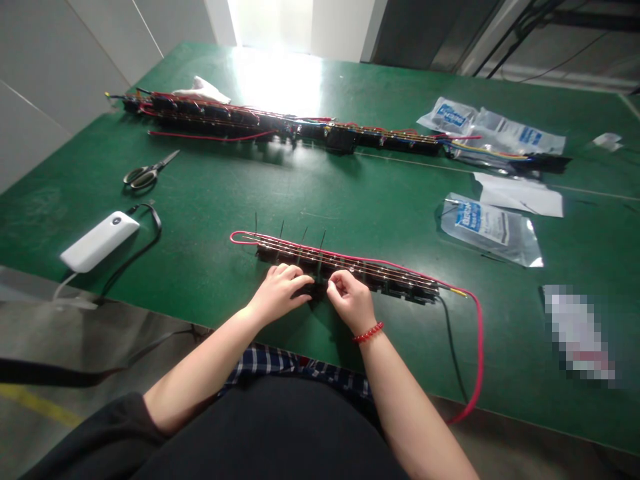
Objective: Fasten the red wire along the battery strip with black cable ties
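Observation:
A long black wiring assembly [370, 272] lies across the green table in front of me, with red and dark wires along its top. Several thin black cable ties [322, 245] stick up from its far side. My left hand [281, 291] rests against its near edge, thumb and forefinger apart. To the right of it, my right hand [351, 301] is closed in a pinch at the same near edge; anything between its fingertips is too small to make out. From the assembly's right end a thick red cable [481, 347] loops down over the table edge.
A longer wired assembly [225, 117] stretches across the back of the table. Scissors [149, 175] and a white power bank [100, 241] with a cable are on the left. On the right lie plastic bags [500, 233] and a white paper [525, 195].

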`<state>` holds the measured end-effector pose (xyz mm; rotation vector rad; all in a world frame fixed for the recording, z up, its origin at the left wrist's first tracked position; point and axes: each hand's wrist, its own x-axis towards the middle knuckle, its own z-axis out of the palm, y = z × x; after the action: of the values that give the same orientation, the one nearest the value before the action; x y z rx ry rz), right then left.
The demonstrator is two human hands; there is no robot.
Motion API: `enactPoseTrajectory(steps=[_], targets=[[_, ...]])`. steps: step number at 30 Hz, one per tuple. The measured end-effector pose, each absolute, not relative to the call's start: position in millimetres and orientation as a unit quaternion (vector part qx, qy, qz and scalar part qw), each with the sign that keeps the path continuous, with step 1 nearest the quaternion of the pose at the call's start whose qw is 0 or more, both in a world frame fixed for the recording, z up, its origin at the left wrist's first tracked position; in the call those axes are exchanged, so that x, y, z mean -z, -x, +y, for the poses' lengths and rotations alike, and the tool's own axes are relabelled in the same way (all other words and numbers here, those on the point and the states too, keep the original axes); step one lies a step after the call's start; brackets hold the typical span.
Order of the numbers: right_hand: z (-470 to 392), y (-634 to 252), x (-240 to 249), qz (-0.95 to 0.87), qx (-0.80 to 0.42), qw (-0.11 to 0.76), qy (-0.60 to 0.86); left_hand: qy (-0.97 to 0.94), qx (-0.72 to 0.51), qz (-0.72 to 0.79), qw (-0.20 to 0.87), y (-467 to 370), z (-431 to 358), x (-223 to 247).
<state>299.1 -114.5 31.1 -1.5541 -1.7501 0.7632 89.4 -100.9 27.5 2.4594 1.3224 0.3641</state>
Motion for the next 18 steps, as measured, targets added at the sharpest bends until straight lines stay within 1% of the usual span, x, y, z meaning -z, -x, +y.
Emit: enactPoseTrajectory(steps=[9, 18], targets=[[-114.2, -298.8, -31.5, -0.67, -0.292, 0.333, 0.596, -0.86, -0.136, 0.458, 0.179, -87.3, -111.3, -30.6], [-115.1, -298.7, -32.2, -0.669, -0.296, 0.333, 0.595, -0.849, -0.183, 0.45, 0.21, -83.5, -107.3, -29.8]])
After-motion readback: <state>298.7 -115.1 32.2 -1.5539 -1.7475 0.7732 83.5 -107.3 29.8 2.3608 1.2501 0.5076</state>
